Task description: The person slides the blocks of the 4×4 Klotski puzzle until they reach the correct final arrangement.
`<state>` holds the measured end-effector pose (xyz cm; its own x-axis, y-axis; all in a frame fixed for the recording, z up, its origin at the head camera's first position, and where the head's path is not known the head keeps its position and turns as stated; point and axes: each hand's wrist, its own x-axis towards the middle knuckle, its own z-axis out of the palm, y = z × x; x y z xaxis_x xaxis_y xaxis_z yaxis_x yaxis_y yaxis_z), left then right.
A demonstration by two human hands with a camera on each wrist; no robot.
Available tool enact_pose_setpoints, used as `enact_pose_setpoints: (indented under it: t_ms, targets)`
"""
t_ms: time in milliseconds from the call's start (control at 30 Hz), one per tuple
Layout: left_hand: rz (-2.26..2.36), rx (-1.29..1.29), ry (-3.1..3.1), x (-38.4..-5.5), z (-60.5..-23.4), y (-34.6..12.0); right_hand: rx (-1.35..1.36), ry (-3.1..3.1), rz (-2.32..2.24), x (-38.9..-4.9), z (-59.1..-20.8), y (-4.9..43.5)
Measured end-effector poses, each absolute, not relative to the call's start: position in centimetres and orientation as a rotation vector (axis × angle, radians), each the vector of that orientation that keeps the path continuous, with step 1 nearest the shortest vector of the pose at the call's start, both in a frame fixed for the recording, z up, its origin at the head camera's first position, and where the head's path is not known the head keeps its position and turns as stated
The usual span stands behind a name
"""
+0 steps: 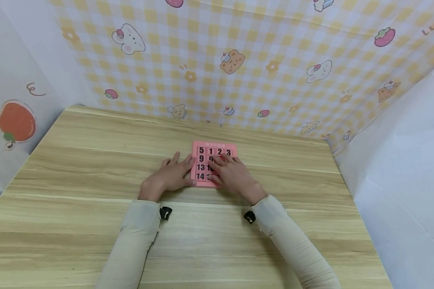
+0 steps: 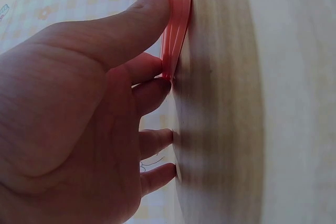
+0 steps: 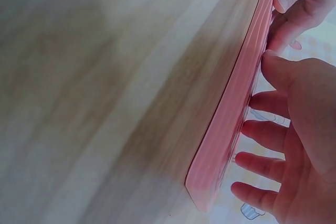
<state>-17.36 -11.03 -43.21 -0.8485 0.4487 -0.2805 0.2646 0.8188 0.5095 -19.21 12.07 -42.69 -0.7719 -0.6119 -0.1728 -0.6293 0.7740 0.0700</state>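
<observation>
In the head view, the pink number puzzle (image 1: 205, 163) lies flat on the counter (image 1: 188, 241), its rows running side to side; it looks nearly square, with no clear long axis. The left hand (image 1: 170, 176) sits at its left edge, fingers spread wide, thumb at the near-left corner. The right hand (image 1: 235, 174) is nearer the number tiles (image 1: 200, 167): its loosely spread fingers reach leftward over the right half, tiles directly beneath. That relation seems to matter most; any gap under them is hidden.

In the left wrist view, the thumb and two fingers touch the puzzle's edge while two others reach down beside it.

In the right wrist view, the puzzle's near side shows; four fairly straight fingers extend over the top, and I cannot tell which press.
</observation>
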Motion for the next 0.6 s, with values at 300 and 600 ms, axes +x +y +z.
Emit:
enact_pose_setpoints:
  t_ms: [300, 600]
  targets:
    - [0.663, 0.537, 2.610, -17.5, -43.3, -10.9, -1.004, 2.842, 0.173, -19.2, -42.7, 12.7]
    - [0.673, 0.519, 2.598, -17.4, -43.2, -11.1, -0.988, 2.861, 0.141, -18.8, -42.5, 13.8]
